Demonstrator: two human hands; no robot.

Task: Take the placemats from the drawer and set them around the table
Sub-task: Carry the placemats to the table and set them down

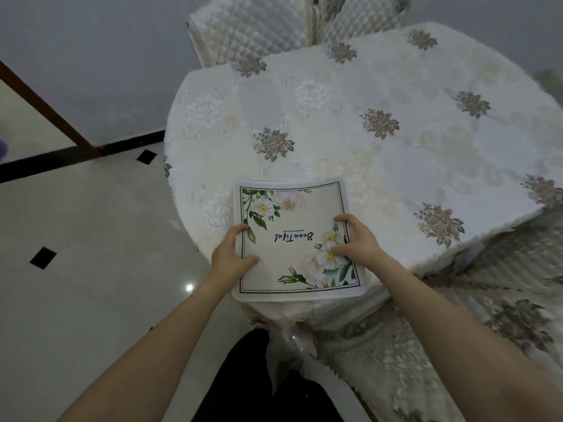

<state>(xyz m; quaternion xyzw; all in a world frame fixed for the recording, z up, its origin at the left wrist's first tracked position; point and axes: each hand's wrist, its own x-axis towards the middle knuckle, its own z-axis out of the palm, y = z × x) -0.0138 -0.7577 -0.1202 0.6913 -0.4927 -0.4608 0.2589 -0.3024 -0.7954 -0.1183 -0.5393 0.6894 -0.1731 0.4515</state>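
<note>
A stack of white placemats [294, 220] printed with green leaves, pale flowers and black script lies on the near edge of the round table [380, 153], which wears a white embroidered cloth. More than one mat edge shows at the stack's far side. My left hand [230, 254] grips the stack's left edge, thumb on top. My right hand [355, 239] grips the right edge, fingers spread over the flower print. The stack's near edge overhangs the table rim slightly.
Two chairs with quilted white covers [253, 25] stand at the table's far side. Another covered seat [502, 315] is at the right, close to the table. Glossy pale floor tiles [91, 269] with black inlays lie to the left. My dark-trousered legs [265, 388] are below.
</note>
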